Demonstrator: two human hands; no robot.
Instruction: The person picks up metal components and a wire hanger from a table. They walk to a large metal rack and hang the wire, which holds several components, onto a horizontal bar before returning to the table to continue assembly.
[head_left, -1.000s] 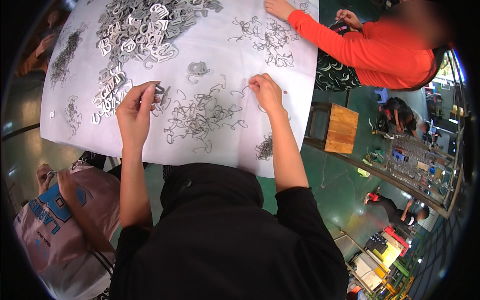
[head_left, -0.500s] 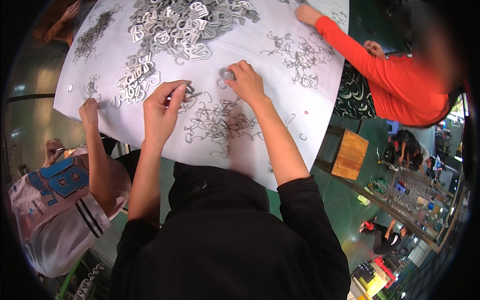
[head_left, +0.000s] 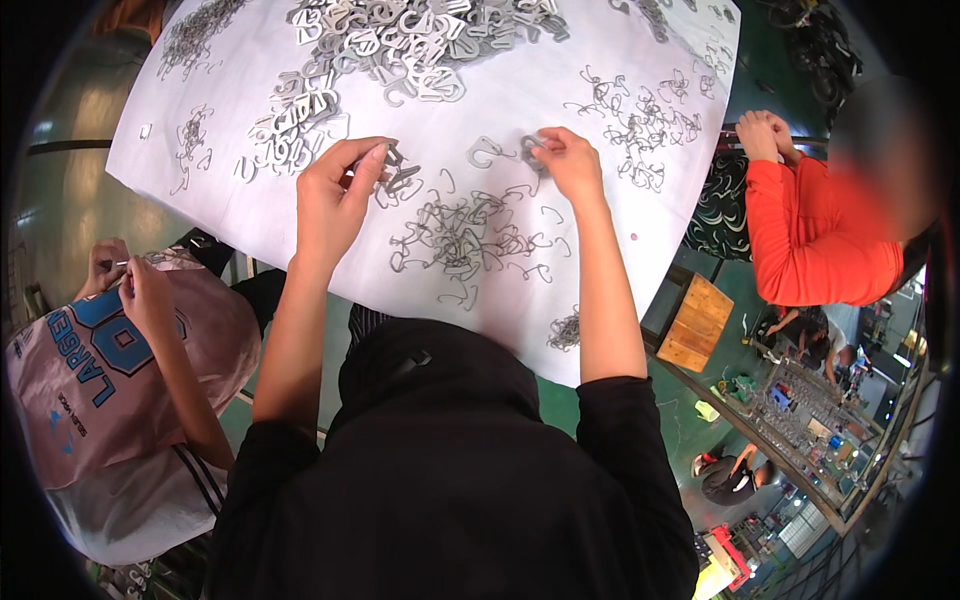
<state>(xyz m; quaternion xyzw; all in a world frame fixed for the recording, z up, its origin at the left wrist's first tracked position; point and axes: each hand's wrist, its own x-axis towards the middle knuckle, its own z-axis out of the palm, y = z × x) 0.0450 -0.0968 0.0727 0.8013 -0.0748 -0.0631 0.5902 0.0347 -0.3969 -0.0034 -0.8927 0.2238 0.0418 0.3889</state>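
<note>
My left hand (head_left: pixel 335 200) is closed around a small stack of flat grey metal buckles (head_left: pixel 398 180) over the white table sheet (head_left: pixel 620 230). My right hand (head_left: pixel 565 160) pinches one grey metal piece (head_left: pixel 530 148) just right of a loose buckle (head_left: pixel 484 152). Between and below both hands lies a tangle of thin wire hooks (head_left: pixel 465 240). A big heap of flat buckles (head_left: pixel 400 50) lies farther up the sheet.
A person in a pale printed shirt (head_left: pixel 110 380) works at the lower left; a person in an orange top (head_left: pixel 820 230) sits at the right edge. More wire hook clusters (head_left: pixel 640 125) lie at the upper right. A wooden stool (head_left: pixel 695 325) stands beside the table.
The view has shifted. My right hand moved right along the sheet and now pinches a metal piece. My left hand still holds its stack. The person in orange drew the arm back.
</note>
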